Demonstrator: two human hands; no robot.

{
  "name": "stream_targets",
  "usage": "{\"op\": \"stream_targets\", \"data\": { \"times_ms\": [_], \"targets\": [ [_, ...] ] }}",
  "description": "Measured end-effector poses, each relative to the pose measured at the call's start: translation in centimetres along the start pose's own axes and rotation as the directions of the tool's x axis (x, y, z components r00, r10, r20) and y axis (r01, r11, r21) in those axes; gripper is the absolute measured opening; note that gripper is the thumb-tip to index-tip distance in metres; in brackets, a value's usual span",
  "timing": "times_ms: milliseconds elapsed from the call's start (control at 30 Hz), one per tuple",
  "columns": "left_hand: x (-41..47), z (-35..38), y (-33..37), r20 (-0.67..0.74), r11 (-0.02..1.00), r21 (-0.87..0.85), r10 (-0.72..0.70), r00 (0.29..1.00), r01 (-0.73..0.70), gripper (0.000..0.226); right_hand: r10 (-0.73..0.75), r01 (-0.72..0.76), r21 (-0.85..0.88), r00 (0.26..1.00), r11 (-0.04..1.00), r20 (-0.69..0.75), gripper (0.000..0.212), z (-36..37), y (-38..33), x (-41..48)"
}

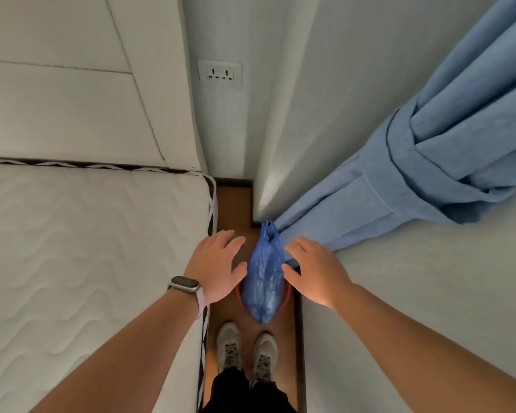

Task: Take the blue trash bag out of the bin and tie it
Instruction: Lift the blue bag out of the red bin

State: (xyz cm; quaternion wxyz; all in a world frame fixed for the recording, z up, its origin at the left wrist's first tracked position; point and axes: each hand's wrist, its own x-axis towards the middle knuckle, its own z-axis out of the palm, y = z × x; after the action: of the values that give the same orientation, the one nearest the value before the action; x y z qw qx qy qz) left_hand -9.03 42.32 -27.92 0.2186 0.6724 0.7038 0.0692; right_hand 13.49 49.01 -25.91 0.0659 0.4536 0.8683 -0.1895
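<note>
The blue trash bag [263,278] stands on the floor between the bed and the wall, its handles knotted at the top and pointing away from me. Under it a red bin [286,297] shows only as a thin rim on either side. My left hand [216,266], a watch on its wrist, hovers just left of the bag with fingers spread. My right hand [313,271] hovers just right of it, fingers apart too. Neither hand holds the bag.
A white mattress [87,248] fills the left side. A white wall [399,293] and a tied-back blue curtain [414,174] close the right. The wooden floor strip [234,204] between them is narrow. My shoes [246,350] stand just behind the bag. A wall socket [220,73] is ahead.
</note>
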Motion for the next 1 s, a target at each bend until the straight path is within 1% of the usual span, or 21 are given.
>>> {"op": "stream_targets", "data": {
  "times_ms": [100,200,367,433,567,633,733,833,900,967,1000],
  "targets": [
    [3.7,5.5,-1.5,0.064,0.999,-0.030,-0.008,0.998,0.010,0.058,0.047,-0.048,0.019,0.998,0.999,0.044,0.033,5.0,2.8,3.2],
    [6.6,12.3,-2.9,0.125,0.999,-0.044,0.021,0.992,-0.016,0.058,0.097,-0.101,0.061,0.992,0.993,0.075,0.033,11.5,5.6,6.1],
    [11.4,21.5,-5.1,0.032,0.995,-0.074,0.062,0.998,-0.059,0.055,0.143,-0.151,0.105,0.987,0.983,0.079,0.034,21.0,9.4,10.7],
    [13.2,24.5,-6.1,0.049,0.995,-0.096,0.023,0.999,-0.018,0.054,0.201,-0.205,0.111,0.979,0.972,0.043,0.034,23.8,10.6,12.2],
    [16.5,30.1,-7.4,0.149,0.985,-0.148,-0.068,0.987,0.090,0.058,0.302,-0.293,0.122,0.952,0.948,-0.055,0.037,28.1,12.5,14.6],
    [18.1,32.1,-7.7,0.167,0.973,-0.192,-0.099,0.981,0.131,0.057,0.345,-0.331,0.137,0.933,0.934,-0.102,0.036,29.6,13.4,15.6],
    [20.3,34.5,-8.0,0.150,0.918,-0.351,-0.139,0.979,0.184,0.042,0.407,-0.382,0.172,0.901,0.908,-0.147,0.035,31.8,14.2,16.9],
    [21.7,36.2,-8.2,0.164,0.789,-0.559,-0.197,0.967,0.255,0.030,0.433,-0.382,0.338,0.897,0.860,-0.089,0.028,34.0,14.8,17.8],
    [21.9,37.0,-8.4,0.180,0.733,-0.598,-0.273,0.945,0.325,0.025,0.462,-0.403,0.445,0.886,0.800,-0.027,0.021,35.1,14.7,18.3],
    [21.6,37.6,-8.4,0.184,0.736,-0.570,-0.318,0.930,0.365,0.016,0.480,-0.404,0.475,0.876,0.782,-0.043,0.015,36.1,14.3,18.4],
    [21.4,37.8,-8.3,0.195,0.710,-0.593,-0.330,0.923,0.380,0.013,0.493,-0.404,0.486,0.868,0.775,-0.063,0.013,36.3,14.1,18.3]
  ]
}}
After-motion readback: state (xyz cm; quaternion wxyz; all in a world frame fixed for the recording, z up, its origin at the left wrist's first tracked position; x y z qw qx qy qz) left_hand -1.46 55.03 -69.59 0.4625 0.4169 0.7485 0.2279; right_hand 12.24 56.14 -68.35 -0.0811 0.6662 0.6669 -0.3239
